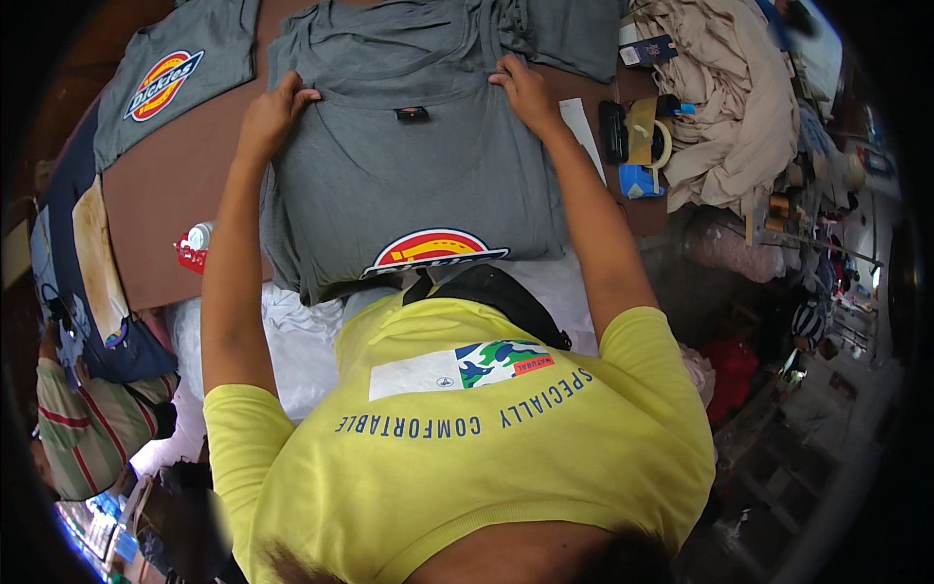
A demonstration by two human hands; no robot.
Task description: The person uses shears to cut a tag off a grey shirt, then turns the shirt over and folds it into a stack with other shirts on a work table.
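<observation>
A grey T-shirt (418,175) with a red, yellow and white printed logo lies spread in front of me. Its lower part hangs over the table's near edge. My left hand (276,109) pinches the cloth near the left shoulder, beside the wide neckline. At the right shoulder, my right hand (523,92) is closed on the same shirt, thumb and fingers together. A small dark label (412,114) shows inside the neck. More grey cloth (379,44) lies bunched just beyond the collar.
Another grey shirt (185,73) with a logo lies at the far left of the brown table (161,219). To the right are a tape dispenser (642,131), a dark hang tag (649,51) and a beige cloth heap (725,107). A red-and-white item (197,238) sits by my left forearm.
</observation>
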